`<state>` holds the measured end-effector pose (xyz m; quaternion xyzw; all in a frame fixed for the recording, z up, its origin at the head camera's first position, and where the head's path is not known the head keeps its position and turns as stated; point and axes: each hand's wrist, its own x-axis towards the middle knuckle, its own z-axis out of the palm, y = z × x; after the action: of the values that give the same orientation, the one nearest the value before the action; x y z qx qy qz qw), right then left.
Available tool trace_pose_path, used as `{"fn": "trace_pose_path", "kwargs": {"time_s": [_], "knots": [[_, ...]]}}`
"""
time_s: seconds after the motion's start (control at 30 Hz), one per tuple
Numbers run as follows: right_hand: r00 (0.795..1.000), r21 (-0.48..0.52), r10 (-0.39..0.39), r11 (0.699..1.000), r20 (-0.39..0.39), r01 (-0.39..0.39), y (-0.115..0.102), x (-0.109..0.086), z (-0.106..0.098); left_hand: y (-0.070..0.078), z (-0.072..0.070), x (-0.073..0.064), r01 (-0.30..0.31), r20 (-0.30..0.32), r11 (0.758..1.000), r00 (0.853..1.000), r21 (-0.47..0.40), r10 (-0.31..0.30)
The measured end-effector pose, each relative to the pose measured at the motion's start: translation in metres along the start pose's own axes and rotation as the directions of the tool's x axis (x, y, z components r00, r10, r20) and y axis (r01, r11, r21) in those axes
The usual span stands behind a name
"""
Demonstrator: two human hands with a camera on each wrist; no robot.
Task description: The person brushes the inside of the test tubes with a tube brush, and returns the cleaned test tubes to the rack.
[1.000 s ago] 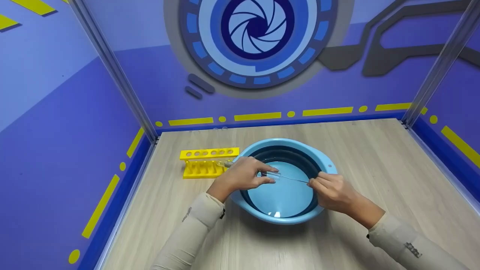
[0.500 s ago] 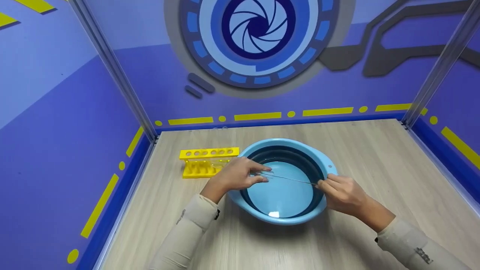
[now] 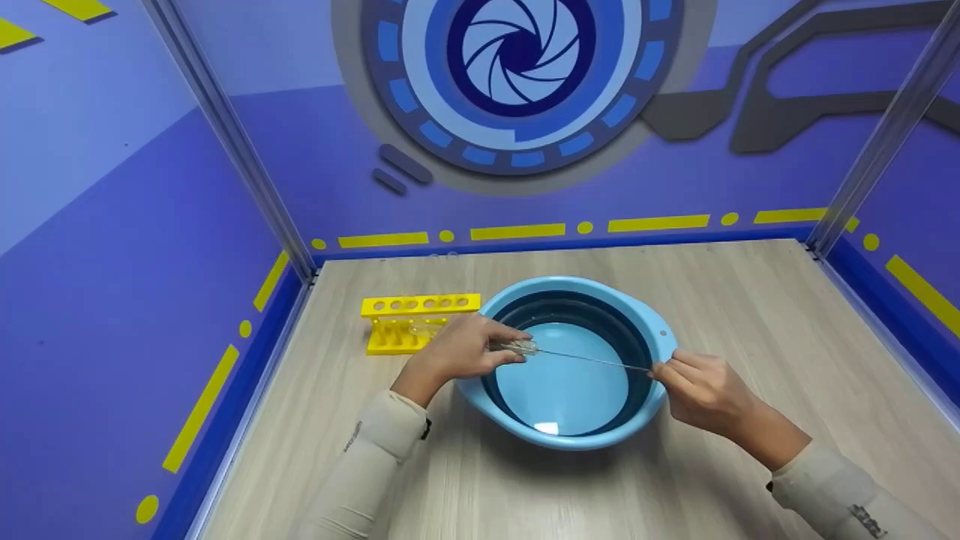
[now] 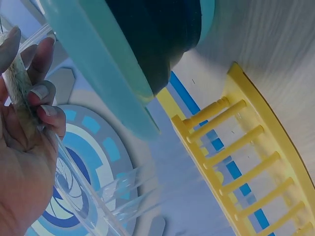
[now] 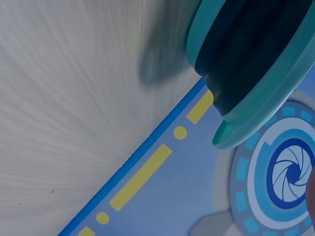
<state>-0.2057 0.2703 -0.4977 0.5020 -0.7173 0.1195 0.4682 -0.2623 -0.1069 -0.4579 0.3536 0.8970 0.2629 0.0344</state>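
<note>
Over the basin my left hand (image 3: pixel 459 349) holds a clear glass test tube (image 4: pixel 81 184), its fingers curled round it. The pale bristles of a test tube brush (image 4: pixel 20 93) show at that hand in the left wrist view and by its fingertips in the head view. From there the brush's thin wire (image 3: pixel 585 358) runs taut to the right. My right hand (image 3: pixel 705 390) pinches the wire's far end above the basin's right rim. Beneath lies a light blue basin (image 3: pixel 570 444) with a dark inner band. Just a fingertip edge of the right hand shows in the right wrist view.
A yellow test tube rack (image 3: pixel 420 304) stands left of the basin, close to my left hand. More clear tubes (image 4: pixel 123 191) appear beyond the left hand in the left wrist view. Purple-blue panels (image 3: pixel 270 172) wall the wooden table (image 3: pixel 750 315) at the back and sides.
My right hand has moved right and slightly down, drawing the wire with it. My left hand has shifted a little left. The brush's bristles now show at the left fingertips.
</note>
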Motion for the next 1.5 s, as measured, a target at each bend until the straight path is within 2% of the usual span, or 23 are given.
{"fn": "trace_pose_path", "kwargs": {"time_s": [0.33,0.5,0.73,0.83,0.97,1.2,1.3,1.5], "knots": [[0.999,-0.002,0.026,1.0,0.041,-0.026,0.002,-0.007,-0.006,-0.012,0.0,-0.006,0.041,-0.008,0.999,0.999,-0.003,-0.041],[0.999,0.005,0.029,1.0,0.044,-0.029,0.005,-0.014,-0.009,-0.021,0.0,-0.011,0.082,-0.027,0.997,0.996,0.003,-0.082],[0.987,-0.01,0.06,0.998,0.146,-0.059,0.007,-0.023,-0.01,-0.03,-0.002,-0.014,0.111,-0.02,0.994,0.994,0.007,-0.111],[0.983,-0.003,0.082,0.997,0.164,-0.083,0.006,-0.026,-0.01,-0.033,-0.003,-0.015,0.116,-0.007,0.993,0.993,0.006,-0.116],[0.984,0.023,0.109,0.993,0.143,-0.114,0.006,-0.027,-0.012,-0.035,-0.005,-0.016,0.125,-0.006,0.992,0.992,0.006,-0.125],[0.98,0.069,0.158,0.984,0.116,-0.167,0.007,-0.031,-0.018,-0.043,-0.012,-0.022,0.18,-0.031,0.984,0.983,0.002,-0.18],[0.977,0.097,0.194,0.974,0.086,-0.202,0.01,-0.036,-0.022,-0.05,-0.018,-0.027,0.21,-0.076,0.977,0.975,0.025,-0.207],[0.964,0.095,0.264,0.96,0.003,-0.263,0.017,-0.046,-0.03,-0.065,-0.03,-0.041,0.282,-0.171,0.959,0.947,0.031,-0.273]]}}
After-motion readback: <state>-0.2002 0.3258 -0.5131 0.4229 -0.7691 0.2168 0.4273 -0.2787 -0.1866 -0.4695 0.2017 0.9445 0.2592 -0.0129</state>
